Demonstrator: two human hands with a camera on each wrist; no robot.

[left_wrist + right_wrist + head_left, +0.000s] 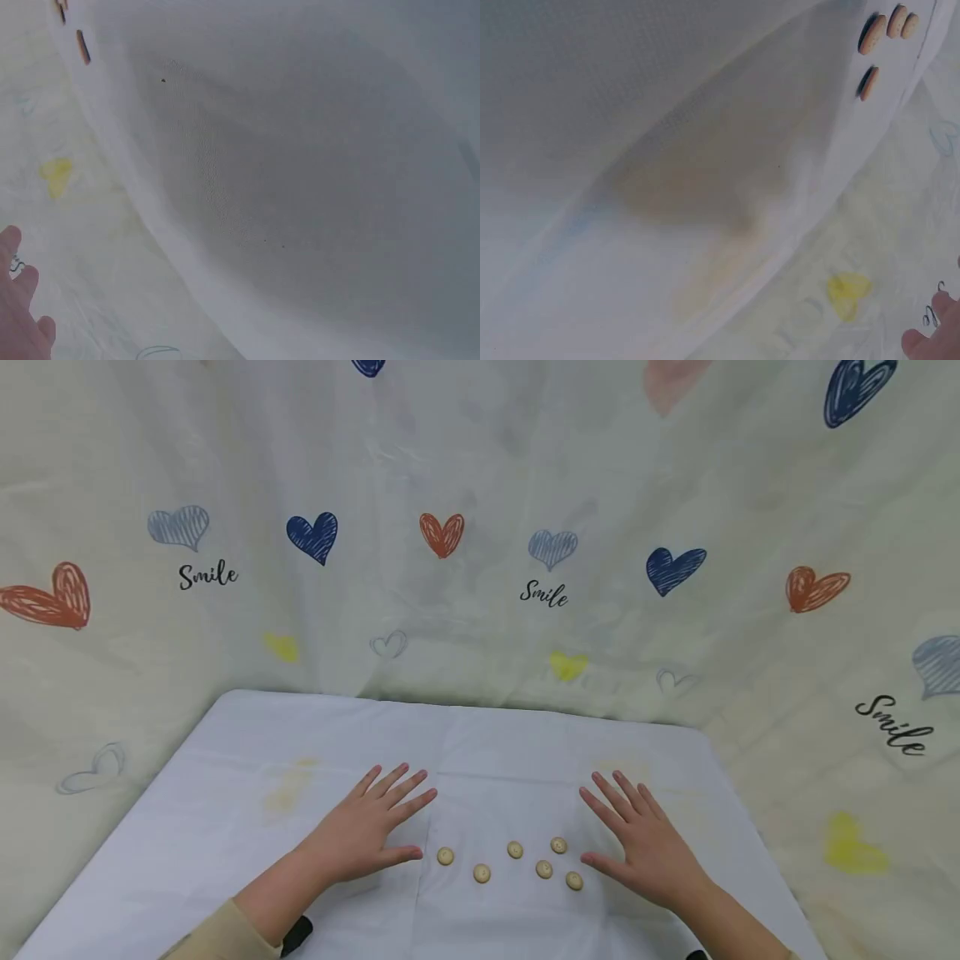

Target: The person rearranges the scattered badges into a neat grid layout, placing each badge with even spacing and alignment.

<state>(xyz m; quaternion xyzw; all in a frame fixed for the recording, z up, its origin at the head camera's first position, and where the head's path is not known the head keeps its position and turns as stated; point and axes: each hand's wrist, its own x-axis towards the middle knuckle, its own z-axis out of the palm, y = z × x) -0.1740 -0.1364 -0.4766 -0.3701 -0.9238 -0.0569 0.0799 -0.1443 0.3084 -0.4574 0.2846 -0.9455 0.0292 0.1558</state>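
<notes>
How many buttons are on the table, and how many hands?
Buttons: 6
Hands, left hand and right hand: 2
Total: 8

Both hands lie flat, palms down, fingers straight and spread, holding nothing. The left hand (pixel 367 831) sits left of centre, its fingers fanned and pointing far and slightly right, the thumb stretched out to the right along the near side. Its forearm runs back to the near left, ending in a beige sleeve (pixel 217 935) with a dark band at the wrist. The right hand (pixel 645 843) mirrors it on the right, fingers pointing far and slightly left, thumb reaching left. Its bare forearm runs to the near right corner. The two hands are well apart.
</notes>
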